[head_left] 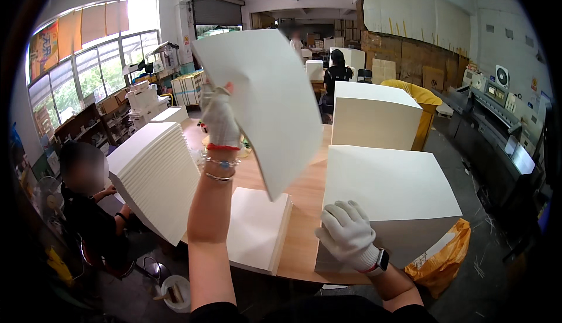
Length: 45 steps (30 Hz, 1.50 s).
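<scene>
My left hand (221, 118), in a white knit glove, is raised and closed on the left edge of a white paper sheet (269, 100). The sheet is tilted in the air and slightly blurred; I cannot tell whether it is one sheet or a few together. My right hand (349, 235), also gloved, is closed at the near left edge of a tall paper stack (389, 182). Its fingers are bent and together, and what they grip, if anything, is hidden. Below my left forearm a low paper stack (257, 226) lies on the wooden table (301, 229).
Behind the tall stack stands another paper stack (374, 109). A leaning, layered paper pile (155, 176) is at the left, beside a seated person (88, 206). An orange bag (442, 258) sits at the right, a yellow bin (424, 109) beyond. Another person (336, 80) is farther back.
</scene>
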Each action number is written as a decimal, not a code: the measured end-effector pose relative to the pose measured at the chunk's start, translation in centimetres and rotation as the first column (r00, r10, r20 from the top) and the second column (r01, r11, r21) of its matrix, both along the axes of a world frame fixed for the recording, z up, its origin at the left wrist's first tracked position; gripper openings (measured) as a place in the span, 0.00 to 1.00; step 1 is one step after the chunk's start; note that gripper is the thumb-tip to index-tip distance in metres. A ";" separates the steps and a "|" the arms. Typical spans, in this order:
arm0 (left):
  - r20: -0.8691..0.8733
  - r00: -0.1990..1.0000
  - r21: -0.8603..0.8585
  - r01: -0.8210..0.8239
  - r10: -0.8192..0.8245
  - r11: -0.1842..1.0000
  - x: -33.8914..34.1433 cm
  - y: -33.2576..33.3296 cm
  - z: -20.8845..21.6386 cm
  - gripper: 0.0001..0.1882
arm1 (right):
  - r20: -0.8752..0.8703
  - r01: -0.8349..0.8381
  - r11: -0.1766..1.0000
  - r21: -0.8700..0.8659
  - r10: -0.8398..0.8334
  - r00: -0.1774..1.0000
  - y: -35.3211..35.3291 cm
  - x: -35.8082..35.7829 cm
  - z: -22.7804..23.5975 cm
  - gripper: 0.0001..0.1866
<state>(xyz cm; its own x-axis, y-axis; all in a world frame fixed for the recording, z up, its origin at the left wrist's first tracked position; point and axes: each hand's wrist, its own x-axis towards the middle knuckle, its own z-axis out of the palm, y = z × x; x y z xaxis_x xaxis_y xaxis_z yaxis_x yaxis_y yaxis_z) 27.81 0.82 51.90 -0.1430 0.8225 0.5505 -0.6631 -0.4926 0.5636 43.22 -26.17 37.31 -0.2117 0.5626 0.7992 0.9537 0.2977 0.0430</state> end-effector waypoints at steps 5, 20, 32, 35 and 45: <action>-0.073 0.968 0.185 -0.222 0.239 0.957 -1.8 -2.2 -1.9 0.23 | -0.207 -0.084 0.996 -0.023 0.077 0.975 1.1 -1.4 -0.9 0.22; -0.730 0.490 0.537 -0.021 0.477 0.843 2.5 -7.2 -25.9 0.32 | -0.997 -0.770 0.633 0.082 0.062 -0.055 13.0 -6.2 -31.0 0.29; -1.000 0.002 0.010 -0.173 0.010 0.985 -25.2 -1.2 -45.2 0.18 | -0.634 -0.392 0.502 -0.771 -0.545 0.549 9.2 -8.9 -25.0 0.32; -0.977 0.198 -0.107 -0.168 -0.073 0.980 -26.2 -1.8 -45.8 0.18 | -0.498 -0.290 0.509 -0.811 -0.338 0.799 7.9 -9.7 -25.6 0.35; -0.918 0.272 -0.353 -0.233 -0.288 0.906 -27.6 -1.4 -44.7 0.19 | -0.422 -0.217 0.609 -0.763 -0.214 0.881 7.8 -10.3 -26.0 0.25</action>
<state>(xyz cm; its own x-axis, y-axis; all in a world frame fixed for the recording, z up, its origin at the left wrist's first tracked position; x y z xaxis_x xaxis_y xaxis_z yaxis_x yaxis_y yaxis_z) 0.17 -0.60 7.22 0.2835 0.9571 -0.0603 0.4602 -0.0806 0.8842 32.90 -18.39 11.27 0.0272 0.9983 0.0522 0.7937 0.0102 -0.6082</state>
